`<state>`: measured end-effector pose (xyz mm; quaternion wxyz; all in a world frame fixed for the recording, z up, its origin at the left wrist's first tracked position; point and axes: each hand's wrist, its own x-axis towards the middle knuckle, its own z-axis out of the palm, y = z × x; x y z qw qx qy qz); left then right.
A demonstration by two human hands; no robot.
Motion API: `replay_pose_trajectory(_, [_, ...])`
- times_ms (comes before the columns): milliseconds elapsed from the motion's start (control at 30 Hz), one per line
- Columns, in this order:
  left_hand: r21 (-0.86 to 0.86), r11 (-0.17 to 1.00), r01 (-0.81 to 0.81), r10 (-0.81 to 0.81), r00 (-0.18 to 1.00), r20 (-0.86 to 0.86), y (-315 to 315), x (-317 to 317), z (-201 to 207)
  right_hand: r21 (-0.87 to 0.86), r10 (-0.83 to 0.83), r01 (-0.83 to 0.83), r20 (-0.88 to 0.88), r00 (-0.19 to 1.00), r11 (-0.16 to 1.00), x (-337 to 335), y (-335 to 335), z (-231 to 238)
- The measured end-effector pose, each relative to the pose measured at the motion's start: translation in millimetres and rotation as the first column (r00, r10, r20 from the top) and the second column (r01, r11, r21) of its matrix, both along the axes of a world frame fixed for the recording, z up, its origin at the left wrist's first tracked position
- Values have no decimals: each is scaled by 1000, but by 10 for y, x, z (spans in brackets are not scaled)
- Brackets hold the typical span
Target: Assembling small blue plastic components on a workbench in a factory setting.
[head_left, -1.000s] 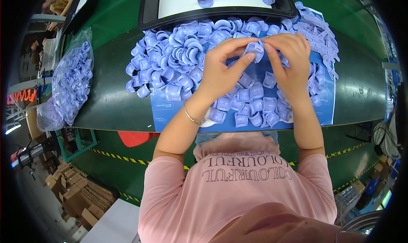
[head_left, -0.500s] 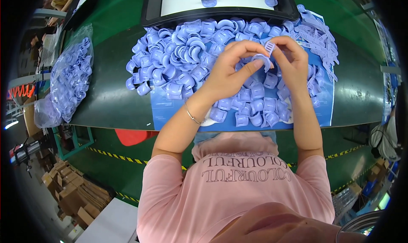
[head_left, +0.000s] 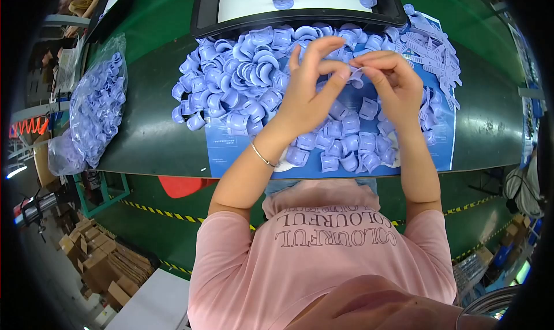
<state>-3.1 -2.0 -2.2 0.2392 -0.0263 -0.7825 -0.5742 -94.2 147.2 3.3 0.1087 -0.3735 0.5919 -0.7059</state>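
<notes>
My left hand (head_left: 309, 96) is raised over the pile, thumb and index finger pinched at the left edge of a small curved lavender plastic piece (head_left: 357, 81). Its other fingers stand apart. From the right, my right hand (head_left: 397, 87) grips the same piece between thumb and fingertips, which partly cover it. Below and left of the hands lies a heap of similar curved lavender pieces (head_left: 219, 82), with a looser group (head_left: 349, 139) closer to me. Flat slotted lavender straps (head_left: 433, 53) are piled at the far right.
A black-rimmed tray (head_left: 300, 19) with a white base stands at the back, holding two curved pieces. On the left lies a clear bag (head_left: 98, 111) filled with lavender pieces. Blue printed sheeting (head_left: 222, 151) covers part of the dark tabletop (head_left: 150, 116). A red stool (head_left: 179, 186) is under the edge.
My left hand's upper fingers have lifted and spread. The curved piece has tilted and moved slightly up, and the slotted strap end seen earlier between my hands no longer shows clearly.
</notes>
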Motion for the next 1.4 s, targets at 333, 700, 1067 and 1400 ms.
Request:
replay_pose_trajectory(333, [-4, 995, 104, -104, 995, -4, 0, 9, -12, 84, -210, 307, -558, 803, 948, 93, -55, 90])
replay_pose_trajectory(700, [9, 1000, 28, -29, 1000, 13, 55, 32, 20, 239, -228, 355, -432, 872, 904, 150, -68, 185])
replay_pose_trajectory(1067, [-259, 962, -84, 75, 996, -42, 19, 17, 18, 326, -207, 349, -399, 893, 878, 25, -49, 106])
replay_pose_trajectory(1400, [-292, 941, -173, 168, 985, -42, -2, 12, -27, 311, -144, 335, -505, 851, 889, 96, -63, 102])
